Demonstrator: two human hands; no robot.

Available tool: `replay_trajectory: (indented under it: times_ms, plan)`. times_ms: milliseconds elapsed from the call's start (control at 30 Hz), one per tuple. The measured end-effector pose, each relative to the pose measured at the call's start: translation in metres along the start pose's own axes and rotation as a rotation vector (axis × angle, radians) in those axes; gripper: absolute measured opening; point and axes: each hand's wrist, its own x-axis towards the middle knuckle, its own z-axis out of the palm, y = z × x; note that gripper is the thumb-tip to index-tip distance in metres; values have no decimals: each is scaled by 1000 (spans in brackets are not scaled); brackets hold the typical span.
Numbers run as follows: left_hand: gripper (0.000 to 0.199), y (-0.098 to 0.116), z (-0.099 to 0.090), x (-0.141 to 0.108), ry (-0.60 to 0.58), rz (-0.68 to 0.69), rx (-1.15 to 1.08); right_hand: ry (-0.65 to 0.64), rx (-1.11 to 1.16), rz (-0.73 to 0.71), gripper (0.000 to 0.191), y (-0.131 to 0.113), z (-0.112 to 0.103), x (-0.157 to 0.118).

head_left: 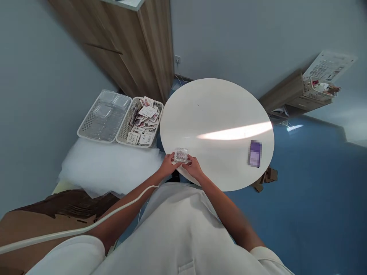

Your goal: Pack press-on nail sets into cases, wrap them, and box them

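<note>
Over the near left edge of a round white table, a small clear plastic box is held between my two hands. Small greyish, shiny contents show through it, too small to name. My left hand grips its left side, fingers closed on the edge. On the right side, my right hand holds it with thumb and fingers. A pixelated purple item lies on the table's right part, apart from my hands.
Left of the table stand a white basket of printed cards and another basket of clear plastic boxes. Below them lies a pile of translucent white sheets. A pale cable crosses my left arm. A wooden cabinet rises behind.
</note>
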Motion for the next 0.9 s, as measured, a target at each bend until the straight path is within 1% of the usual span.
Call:
replay_trajectory:
  times_ms: [100, 200, 300, 467, 567, 667, 767, 900]
  plan:
    - [69, -11, -10, 7, -3, -11, -19, -32, -62, -22, 44, -2, 13, 7]
    - [67, -18, -13, 13, -6, -14, -23, -41, -64, -24, 43, -1, 21, 12]
    - [67, -19, -15, 16, -18, -13, -4, -25, -38, -6, 45, -1, 26, 15]
    - [63, -18, -20, 17, -40, -14, 8, -50, -53, 13, 45, -2, 26, 12]
    - [62, -19, -21, 16, -1, -52, -34, -11, 12, 48, 57, 0, 24, 7]
    - [62, -23, -18, 15, 19, -118, -139, 41, 117, 110, 64, 1, 23, 2]
    - [61, -26, -15, 15, -1, -149, -233, 18, 220, 165, 60, -5, 27, 2]
    - [58, -24, -16, 21, -3, -152, -253, -40, 313, 159, 54, -16, 35, 9]
